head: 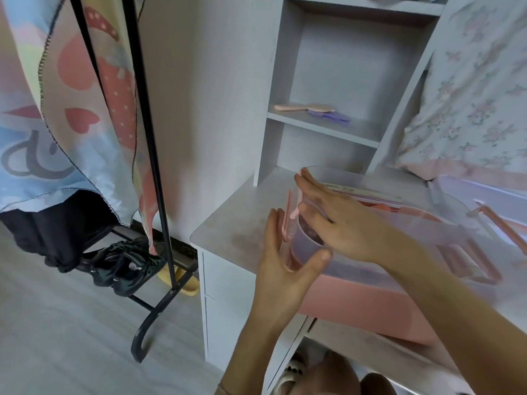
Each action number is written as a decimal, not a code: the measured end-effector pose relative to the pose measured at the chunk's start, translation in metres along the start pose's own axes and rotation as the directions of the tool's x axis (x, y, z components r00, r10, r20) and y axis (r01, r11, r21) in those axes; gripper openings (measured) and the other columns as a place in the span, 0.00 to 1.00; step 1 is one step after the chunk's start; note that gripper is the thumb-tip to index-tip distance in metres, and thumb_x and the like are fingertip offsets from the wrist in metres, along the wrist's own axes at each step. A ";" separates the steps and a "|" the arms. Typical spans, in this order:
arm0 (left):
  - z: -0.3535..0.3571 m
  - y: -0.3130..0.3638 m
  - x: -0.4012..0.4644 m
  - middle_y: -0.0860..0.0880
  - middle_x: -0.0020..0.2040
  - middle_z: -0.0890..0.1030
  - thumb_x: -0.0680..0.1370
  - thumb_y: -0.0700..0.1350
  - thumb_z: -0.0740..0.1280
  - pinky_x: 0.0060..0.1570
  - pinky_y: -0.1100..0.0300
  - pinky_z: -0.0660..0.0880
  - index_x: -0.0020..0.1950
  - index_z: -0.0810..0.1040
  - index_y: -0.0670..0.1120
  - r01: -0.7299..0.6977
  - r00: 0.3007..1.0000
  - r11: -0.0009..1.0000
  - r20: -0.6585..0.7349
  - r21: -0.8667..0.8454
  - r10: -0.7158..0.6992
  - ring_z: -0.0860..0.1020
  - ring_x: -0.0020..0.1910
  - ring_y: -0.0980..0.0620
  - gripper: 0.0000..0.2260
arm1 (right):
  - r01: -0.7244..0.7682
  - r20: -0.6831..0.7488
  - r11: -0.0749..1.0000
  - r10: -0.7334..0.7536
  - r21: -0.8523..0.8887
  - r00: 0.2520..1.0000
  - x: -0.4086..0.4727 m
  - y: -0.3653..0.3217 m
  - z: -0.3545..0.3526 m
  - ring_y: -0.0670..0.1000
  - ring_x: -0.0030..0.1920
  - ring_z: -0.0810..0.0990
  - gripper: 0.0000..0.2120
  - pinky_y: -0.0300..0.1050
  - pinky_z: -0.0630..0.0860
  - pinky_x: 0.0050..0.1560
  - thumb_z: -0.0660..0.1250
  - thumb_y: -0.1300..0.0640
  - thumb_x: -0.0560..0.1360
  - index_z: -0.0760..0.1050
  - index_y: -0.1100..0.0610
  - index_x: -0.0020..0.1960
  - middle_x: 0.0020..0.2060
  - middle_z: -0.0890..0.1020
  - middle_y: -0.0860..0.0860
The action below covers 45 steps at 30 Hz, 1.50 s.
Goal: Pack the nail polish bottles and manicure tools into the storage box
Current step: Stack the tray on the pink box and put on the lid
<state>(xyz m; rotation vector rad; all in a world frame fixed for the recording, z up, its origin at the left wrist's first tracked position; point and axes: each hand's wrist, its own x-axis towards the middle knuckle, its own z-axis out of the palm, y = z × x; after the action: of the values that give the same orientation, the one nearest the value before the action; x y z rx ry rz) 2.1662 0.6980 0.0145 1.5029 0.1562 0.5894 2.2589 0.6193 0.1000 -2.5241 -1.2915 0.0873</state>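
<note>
— Where is the storage box [356, 303] sitting?
— On the white desk [236, 220], pink base under a clear lid [370, 232].
— What are the hands doing?
— The right hand [339, 220] is lying flat on the lid, fingers straight. The left hand [285, 266] is pressing the box's end by the pink latch [288, 220], grip spread.

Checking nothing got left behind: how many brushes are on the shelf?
2: a pink brush lies on the shelf, and a purple brush beside it, touching its right end. Others may be hidden.
</note>
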 end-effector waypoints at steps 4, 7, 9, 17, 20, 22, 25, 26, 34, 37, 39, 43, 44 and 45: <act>-0.004 -0.004 0.004 0.78 0.58 0.61 0.58 0.64 0.69 0.41 0.85 0.64 0.66 0.53 0.68 -0.020 0.999 0.998 -0.032 0.056 0.022 0.62 0.52 0.86 0.41 | 0.019 0.016 0.999 -0.018 -0.032 1.000 0.003 0.000 0.000 0.41 0.73 0.49 0.26 0.27 0.44 0.62 0.47 0.48 0.80 0.42 0.49 0.75 0.74 0.42 0.42; -0.008 -0.005 0.008 0.78 0.55 0.64 0.57 0.63 0.71 0.38 0.84 0.65 0.62 0.57 0.70 -0.017 0.999 0.996 -0.032 0.089 0.020 0.64 0.51 0.84 0.38 | 0.027 0.026 1.000 -0.027 -0.003 0.999 0.004 -0.002 -0.001 0.42 0.74 0.49 0.25 0.29 0.45 0.63 0.47 0.48 0.80 0.43 0.47 0.75 0.74 0.42 0.41; -0.011 -0.006 0.009 0.75 0.58 0.65 0.57 0.61 0.72 0.40 0.82 0.68 0.63 0.56 0.69 -0.013 1.000 0.996 -0.003 0.084 0.013 0.67 0.53 0.81 0.39 | 0.033 0.031 0.998 -0.034 0.044 0.999 0.006 -0.004 -0.001 0.42 0.74 0.49 0.24 0.32 0.46 0.66 0.47 0.49 0.80 0.44 0.46 0.75 0.74 0.43 0.41; -0.027 0.017 0.001 0.65 0.67 0.67 0.73 0.58 0.61 0.60 0.74 0.66 0.66 0.64 0.62 -0.182 0.964 0.936 -0.133 0.300 0.230 0.67 0.65 0.64 0.22 | 0.068 -0.053 0.985 -0.060 0.158 0.997 -0.002 0.002 -0.007 0.44 0.73 0.56 0.21 0.40 0.51 0.73 0.51 0.52 0.81 0.57 0.46 0.73 0.74 0.57 0.42; -0.018 0.028 0.005 0.63 0.71 0.59 0.79 0.54 0.53 0.68 0.72 0.55 0.72 0.62 0.53 -0.340 0.912 0.718 0.027 0.608 0.409 0.56 0.71 0.65 0.22 | 0.052 -0.106 0.986 -0.035 0.158 0.994 -0.007 0.008 -0.014 0.46 0.70 0.65 0.18 0.41 0.57 0.71 0.54 0.53 0.80 0.66 0.49 0.69 0.70 0.67 0.45; -0.015 0.033 0.010 0.59 0.72 0.59 0.80 0.55 0.50 0.70 0.66 0.56 0.74 0.59 0.52 -0.354 0.919 0.636 0.131 0.685 0.371 0.53 0.71 0.66 0.23 | 0.042 -0.129 0.992 -0.026 0.117 0.991 -0.013 0.015 -0.019 0.46 0.67 0.68 0.17 0.36 0.59 0.65 0.54 0.53 0.80 0.68 0.50 0.68 0.67 0.71 0.46; -0.014 0.036 0.011 0.54 0.71 0.67 0.79 0.57 0.48 0.68 0.60 0.62 0.74 0.60 0.53 -0.216 0.965 0.706 0.037 0.675 0.260 0.62 0.71 0.59 0.23 | 0.015 -0.090 0.999 -0.012 0.043 0.996 -0.024 0.031 -0.025 0.46 0.68 0.66 0.17 0.36 0.58 0.64 0.54 0.50 0.80 0.67 0.49 0.68 0.68 0.69 0.45; -0.014 0.037 0.010 0.52 0.72 0.67 0.79 0.58 0.49 0.69 0.58 0.60 0.72 0.64 0.52 -0.135 0.976 0.728 -0.035 0.672 0.214 0.63 0.72 0.55 0.23 | 0.003 -0.085 1.000 -0.001 0.022 0.996 -0.028 0.037 -0.026 0.46 0.68 0.65 0.18 0.35 0.56 0.64 0.54 0.50 0.80 0.67 0.49 0.68 0.69 0.68 0.45; 0.019 0.074 0.036 0.47 0.68 0.71 0.77 0.52 0.61 0.65 0.50 0.63 0.67 0.71 0.47 -0.145 0.966 0.494 0.014 0.857 0.259 0.66 0.68 0.46 0.19 | -0.056 -0.163 0.998 0.060 0.024 0.985 -0.053 0.085 -0.048 0.45 0.68 0.65 0.17 0.29 0.54 0.62 0.55 0.51 0.79 0.68 0.50 0.67 0.67 0.70 0.47; 0.063 0.093 0.063 0.49 0.67 0.71 0.78 0.53 0.60 0.64 0.54 0.65 0.66 0.72 0.48 -0.291 0.954 0.470 0.215 0.833 0.211 0.68 0.66 0.48 0.19 | -0.072 -0.254 0.996 0.084 0.056 0.963 -0.062 0.104 -0.067 0.44 0.66 0.66 0.16 0.24 0.52 0.55 0.55 0.51 0.79 0.69 0.51 0.66 0.65 0.72 0.46; 0.099 0.101 0.079 0.49 0.66 0.72 0.78 0.54 0.59 0.64 0.54 0.66 0.66 0.72 0.48 -0.380 0.925 0.486 0.334 0.787 0.184 0.70 0.64 0.48 0.19 | -0.098 -0.350 0.990 0.128 0.103 0.928 -0.071 0.120 -0.082 0.45 0.64 0.68 0.15 0.24 0.54 0.53 0.56 0.52 0.79 0.71 0.52 0.65 0.64 0.73 0.47; 0.170 0.094 0.102 0.48 0.69 0.68 0.78 0.59 0.56 0.64 0.50 0.64 0.70 0.66 0.50 -0.551 0.809 0.361 0.587 0.753 0.010 0.66 0.67 0.47 0.23 | -0.200 -0.528 0.951 0.298 0.235 0.795 -0.094 0.177 -0.105 0.51 0.60 0.74 0.13 0.28 0.61 0.51 0.60 0.59 0.78 0.75 0.58 0.60 0.59 0.78 0.53; 0.184 0.089 0.106 0.49 0.72 0.65 0.77 0.62 0.54 0.65 0.48 0.61 0.72 0.62 0.52 -0.578 0.773 0.329 0.630 0.747 -0.074 0.63 0.69 0.47 0.26 | -0.250 -0.537 0.929 0.363 0.273 0.762 -0.100 0.195 -0.106 0.52 0.59 0.75 0.13 0.30 0.62 0.53 0.60 0.60 0.78 0.75 0.58 0.60 0.59 0.78 0.53; 0.196 0.082 0.110 0.49 0.74 0.61 0.76 0.65 0.52 0.66 0.46 0.58 0.73 0.58 0.54 -0.593 0.740 0.310 0.655 0.744 -0.156 0.60 0.71 0.47 0.29 | -0.308 -0.536 0.903 0.427 0.300 0.728 -0.105 0.215 -0.106 0.52 0.60 0.75 0.13 0.33 0.64 0.55 0.59 0.60 0.77 0.75 0.58 0.60 0.59 0.78 0.53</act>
<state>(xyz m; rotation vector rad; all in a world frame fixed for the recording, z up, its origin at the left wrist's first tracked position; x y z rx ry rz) 2.3263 0.5707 0.1387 2.8936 -0.3655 0.1044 2.3851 0.3921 0.1291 -2.3160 -0.4930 -0.4432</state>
